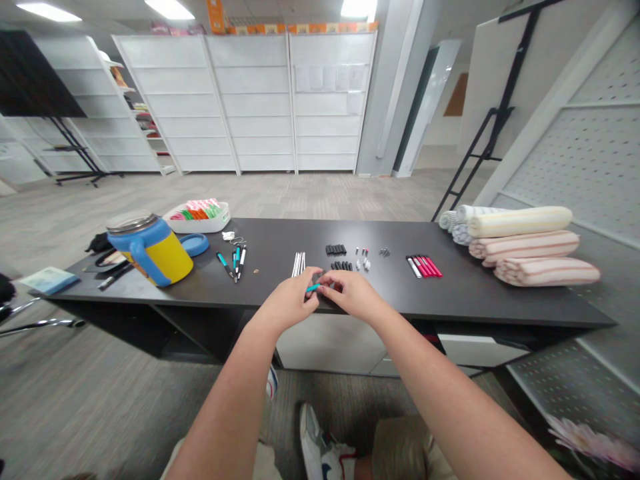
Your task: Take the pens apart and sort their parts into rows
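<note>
Above the front edge of the dark table, my left hand and my right hand meet at a teal pen barrel. Both pinch it between the fingertips, which partly cover it. Just behind my left hand lie several thin white rods. Beyond my right hand are two rows of short black pieces, small white and metal bits and tiny dark parts. Further right sits a row of red and white barrels. Several teal, black and white pens lie to the left.
On the left stand a blue and yellow mug, a blue lid and a white tray of colourful packets. Rolled towels are stacked at the right end. A notebook rests at the far left.
</note>
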`<state>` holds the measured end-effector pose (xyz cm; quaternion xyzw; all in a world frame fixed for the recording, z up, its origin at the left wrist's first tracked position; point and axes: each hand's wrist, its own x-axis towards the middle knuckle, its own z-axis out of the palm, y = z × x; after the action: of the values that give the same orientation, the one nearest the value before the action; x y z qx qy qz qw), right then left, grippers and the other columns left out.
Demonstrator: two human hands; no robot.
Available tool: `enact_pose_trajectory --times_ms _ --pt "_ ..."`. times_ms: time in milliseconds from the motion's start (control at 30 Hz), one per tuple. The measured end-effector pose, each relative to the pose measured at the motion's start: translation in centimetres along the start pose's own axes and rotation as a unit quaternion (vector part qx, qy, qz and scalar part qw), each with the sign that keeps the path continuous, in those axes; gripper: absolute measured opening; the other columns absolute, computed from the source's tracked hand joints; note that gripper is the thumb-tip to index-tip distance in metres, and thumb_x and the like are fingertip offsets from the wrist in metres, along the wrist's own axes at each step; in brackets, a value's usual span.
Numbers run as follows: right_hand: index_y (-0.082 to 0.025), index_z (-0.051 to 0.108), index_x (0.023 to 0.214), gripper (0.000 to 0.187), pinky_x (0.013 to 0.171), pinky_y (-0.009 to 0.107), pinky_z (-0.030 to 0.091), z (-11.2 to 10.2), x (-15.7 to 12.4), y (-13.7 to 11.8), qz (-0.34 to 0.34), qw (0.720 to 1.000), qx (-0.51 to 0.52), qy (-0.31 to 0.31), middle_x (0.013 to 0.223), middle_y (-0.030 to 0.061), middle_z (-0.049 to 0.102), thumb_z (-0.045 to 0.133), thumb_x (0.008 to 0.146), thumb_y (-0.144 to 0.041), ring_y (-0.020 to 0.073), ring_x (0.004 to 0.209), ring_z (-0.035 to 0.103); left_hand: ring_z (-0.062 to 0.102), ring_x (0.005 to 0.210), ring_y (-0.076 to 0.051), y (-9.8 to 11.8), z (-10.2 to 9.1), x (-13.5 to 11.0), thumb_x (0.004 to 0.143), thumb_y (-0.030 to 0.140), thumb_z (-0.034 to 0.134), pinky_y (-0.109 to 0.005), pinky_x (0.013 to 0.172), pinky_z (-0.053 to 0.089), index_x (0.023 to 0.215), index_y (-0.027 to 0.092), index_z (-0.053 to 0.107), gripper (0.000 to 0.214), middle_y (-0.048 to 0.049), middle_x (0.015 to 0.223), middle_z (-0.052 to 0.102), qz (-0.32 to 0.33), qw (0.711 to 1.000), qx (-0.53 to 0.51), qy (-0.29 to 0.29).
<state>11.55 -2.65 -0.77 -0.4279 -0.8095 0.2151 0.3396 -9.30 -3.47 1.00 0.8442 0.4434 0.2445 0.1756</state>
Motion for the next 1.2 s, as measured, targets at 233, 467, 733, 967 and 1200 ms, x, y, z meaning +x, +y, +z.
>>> enact_pose_trajectory --times_ms 233,467,733,967,1200 --pt "-0.025 0.075 0.097 0.010 0.069 0.027 0.043 0.3 0.2 0.3 -0.002 0.998 -0.056 0.012 0.088 0.0006 0.071 0.068 0.094 -0.031 0.0149 0.076 0.060 0.071 0.092 -0.020 -2.8 -1.1 -0.6 0.087 0.040 0.069 -0.029 0.081 0.054 0.109 0.021 0.070 0.029 -0.0057 0.102 0.076 -0.077 0.977 -0.193 0.049" --pt "-0.024 0.073 0.094 0.007 0.077 0.029 0.045 0.6 0.3 0.3 -0.003 0.994 -0.106 0.004 0.094 0.0026 0.069 0.070 0.092 -0.030 0.0169 0.086 0.063 0.068 0.080 -0.018 -3.0 1.1 0.8 0.082 0.048 0.076 -0.028 0.074 0.053 0.103 0.016 0.073 0.038 -0.0052 0.089 0.075 -0.090 0.945 -0.303 0.088" --pt "-0.023 0.071 0.089 0.007 0.076 0.029 0.045 0.7 0.5 0.4 0.003 0.993 -0.114 0.003 0.092 0.0028 0.068 0.071 0.091 -0.029 0.0174 0.085 0.063 0.068 0.079 -0.018 -2.4 1.7 1.8 0.083 0.048 0.074 -0.028 0.074 0.052 0.099 0.017 0.073 0.035 -0.0047 0.088 0.075 -0.076 0.944 -0.298 0.122" --pt "-0.025 0.074 0.095 0.008 0.077 0.030 0.046 0.8 0.6 0.6 0.003 0.995 -0.098 -0.003 0.092 0.0022 0.069 0.071 0.092 -0.031 0.0168 0.084 0.064 0.066 0.076 -0.015 -2.0 1.1 1.7 0.081 0.047 0.078 -0.025 0.072 0.052 0.095 0.016 0.070 0.035 -0.0044 0.088 0.074 -0.103 0.900 -0.392 0.160" --pt "-0.026 0.074 0.096 0.011 0.076 0.029 0.045 0.9 0.7 0.7 0.005 0.994 -0.105 0.005 0.090 0.0009 0.068 0.073 0.090 -0.035 0.0163 0.083 0.063 0.064 0.075 -0.013 -2.5 1.5 2.0 0.081 0.048 0.078 -0.024 0.071 0.052 0.097 0.015 0.070 0.038 -0.0030 0.085 0.071 -0.107 0.882 -0.425 0.171"
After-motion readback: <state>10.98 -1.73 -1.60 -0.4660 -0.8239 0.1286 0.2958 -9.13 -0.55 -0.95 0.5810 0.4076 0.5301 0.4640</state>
